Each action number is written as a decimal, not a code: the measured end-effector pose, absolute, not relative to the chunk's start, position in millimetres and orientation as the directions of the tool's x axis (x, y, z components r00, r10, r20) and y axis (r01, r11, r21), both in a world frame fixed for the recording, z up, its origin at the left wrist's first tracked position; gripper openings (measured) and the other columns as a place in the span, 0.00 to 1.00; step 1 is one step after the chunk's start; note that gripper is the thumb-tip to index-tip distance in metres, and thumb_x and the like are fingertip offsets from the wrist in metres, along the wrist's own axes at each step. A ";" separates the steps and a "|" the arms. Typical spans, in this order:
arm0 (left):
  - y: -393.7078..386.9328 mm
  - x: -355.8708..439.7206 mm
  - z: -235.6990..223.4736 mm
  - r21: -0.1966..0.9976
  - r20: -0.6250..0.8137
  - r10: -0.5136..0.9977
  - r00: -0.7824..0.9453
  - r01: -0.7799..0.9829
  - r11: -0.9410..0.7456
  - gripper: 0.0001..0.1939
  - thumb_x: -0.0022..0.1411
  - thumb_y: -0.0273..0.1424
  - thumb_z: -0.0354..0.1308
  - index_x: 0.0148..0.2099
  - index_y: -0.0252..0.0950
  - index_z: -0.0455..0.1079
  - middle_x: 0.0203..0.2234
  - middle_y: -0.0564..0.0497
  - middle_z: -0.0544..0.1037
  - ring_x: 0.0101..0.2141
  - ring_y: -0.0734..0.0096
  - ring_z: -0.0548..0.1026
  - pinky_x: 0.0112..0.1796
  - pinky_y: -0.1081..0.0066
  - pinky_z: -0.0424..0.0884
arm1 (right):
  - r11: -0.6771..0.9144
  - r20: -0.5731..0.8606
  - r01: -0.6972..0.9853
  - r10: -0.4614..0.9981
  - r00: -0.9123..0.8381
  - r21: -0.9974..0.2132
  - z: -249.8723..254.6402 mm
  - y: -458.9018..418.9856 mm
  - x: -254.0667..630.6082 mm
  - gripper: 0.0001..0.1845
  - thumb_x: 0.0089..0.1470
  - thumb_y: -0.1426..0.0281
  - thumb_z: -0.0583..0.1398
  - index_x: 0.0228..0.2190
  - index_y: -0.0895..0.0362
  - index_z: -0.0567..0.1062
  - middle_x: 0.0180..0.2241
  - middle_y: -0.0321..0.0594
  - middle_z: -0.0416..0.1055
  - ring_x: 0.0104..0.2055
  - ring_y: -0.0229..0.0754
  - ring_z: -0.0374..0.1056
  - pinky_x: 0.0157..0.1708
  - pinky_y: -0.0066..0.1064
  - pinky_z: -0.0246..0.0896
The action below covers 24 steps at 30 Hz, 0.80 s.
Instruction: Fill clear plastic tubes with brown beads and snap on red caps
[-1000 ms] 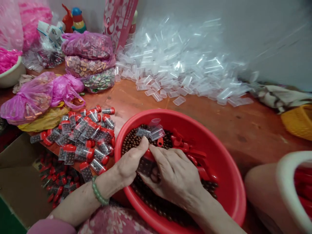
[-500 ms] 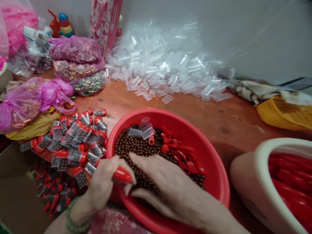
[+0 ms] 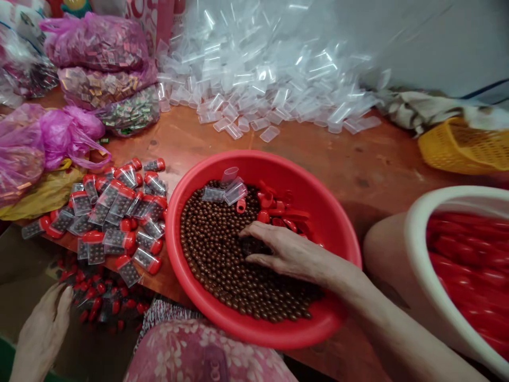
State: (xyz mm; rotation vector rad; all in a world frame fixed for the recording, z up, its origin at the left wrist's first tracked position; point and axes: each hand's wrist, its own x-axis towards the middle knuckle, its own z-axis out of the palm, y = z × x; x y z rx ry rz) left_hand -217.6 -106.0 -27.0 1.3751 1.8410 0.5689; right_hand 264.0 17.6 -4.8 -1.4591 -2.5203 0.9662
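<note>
My right hand (image 3: 286,252) reaches into the red basin (image 3: 262,339), its thumb and index finger apart at the brown beads (image 3: 218,254). Shadow darkens the gap between those fingers. At the lower left, my left hand (image 3: 43,329) is open with fingers extended, beside a heap of red-capped clear cases (image 3: 99,302) in a box below the table edge. Nothing shows in it. Loose clear cases (image 3: 234,191) lie on the beads at the basin's far side, near red plastic caps (image 3: 274,204).
Bead-filled, red-capped cases (image 3: 119,207) are piled left of the basin. A heap of clear empty cases (image 3: 270,90) lies against the wall. Purple bags (image 3: 99,48) stand back left. At right are a white tub (image 3: 413,228) of red parts and a yellow basket (image 3: 457,146).
My left hand has left the basin rim, where it held a red-capped piece, and moved down left. My right hand has shifted deeper into the basin. The view has tilted down.
</note>
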 end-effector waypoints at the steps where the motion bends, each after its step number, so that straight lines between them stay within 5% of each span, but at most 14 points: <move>1: -102.1 -204.6 -20.0 0.694 -0.286 0.933 -0.219 0.624 0.359 0.14 0.60 0.40 0.59 0.49 0.57 0.70 0.40 0.64 0.80 0.49 0.48 0.74 0.41 0.61 0.74 | 0.348 -0.231 0.760 0.810 -0.538 -0.549 -3.7 17.0 263.8 0.13 0.54 0.69 0.61 0.43 0.57 0.72 0.39 0.44 0.75 0.39 0.45 0.74 0.40 0.38 0.70; 3: -88.8 -164.0 0.2 0.599 -0.287 0.895 -0.342 0.665 0.446 0.15 0.63 0.41 0.55 0.51 0.50 0.71 0.48 0.59 0.78 0.54 0.49 0.70 0.53 0.59 0.67 | 0.336 -0.205 0.761 0.831 -0.517 -0.555 -0.7 16.1 263.4 0.10 0.56 0.68 0.59 0.41 0.56 0.71 0.36 0.43 0.75 0.36 0.43 0.73 0.37 0.35 0.70; 4: -80.3 -139.3 11.4 0.645 -0.236 0.913 -0.331 0.650 0.402 0.15 0.64 0.41 0.53 0.50 0.45 0.72 0.50 0.55 0.77 0.55 0.51 0.70 0.56 0.59 0.64 | 0.331 -0.182 0.752 0.842 -0.508 -0.570 0.9 15.9 262.5 0.10 0.57 0.67 0.59 0.41 0.56 0.71 0.36 0.42 0.75 0.36 0.42 0.73 0.36 0.35 0.70; 8: -43.4 -45.5 42.3 0.832 -0.023 0.986 0.162 0.550 -0.071 0.13 0.64 0.35 0.56 0.49 0.38 0.72 0.48 0.48 0.78 0.50 0.62 0.74 0.54 0.66 0.68 | 0.393 -0.043 0.690 0.851 -0.523 -0.607 6.3 17.0 253.4 0.08 0.58 0.66 0.58 0.39 0.56 0.72 0.36 0.43 0.75 0.36 0.43 0.73 0.37 0.36 0.70; 11: -20.3 -0.7 42.4 0.869 0.049 0.908 0.415 0.430 -0.243 0.18 0.64 0.33 0.56 0.54 0.33 0.69 0.52 0.43 0.76 0.53 0.65 0.72 0.56 0.68 0.65 | 0.434 0.019 0.652 0.840 -0.542 -0.622 11.1 19.1 246.3 0.08 0.58 0.66 0.59 0.39 0.56 0.72 0.37 0.43 0.76 0.37 0.42 0.73 0.38 0.35 0.69; 17: 1.8 38.2 20.0 0.844 -0.062 0.836 0.545 0.476 -0.247 0.26 0.61 0.27 0.56 0.60 0.29 0.60 0.57 0.36 0.68 0.58 0.55 0.66 0.59 0.58 0.62 | 0.420 0.087 0.569 0.850 -0.520 -0.707 31.8 17.1 231.5 0.09 0.57 0.68 0.61 0.40 0.56 0.72 0.36 0.41 0.77 0.35 0.40 0.73 0.35 0.30 0.69; 24: 8.0 44.2 20.7 0.913 -0.055 0.817 0.574 0.361 -0.192 0.19 0.61 0.21 0.49 0.54 0.34 0.68 0.45 0.44 0.78 0.48 0.61 0.75 0.53 0.62 0.68 | 0.278 0.060 0.503 0.912 -0.406 -0.818 44.4 0.4 222.1 0.09 0.56 0.64 0.62 0.38 0.54 0.71 0.32 0.36 0.76 0.32 0.38 0.73 0.32 0.26 0.67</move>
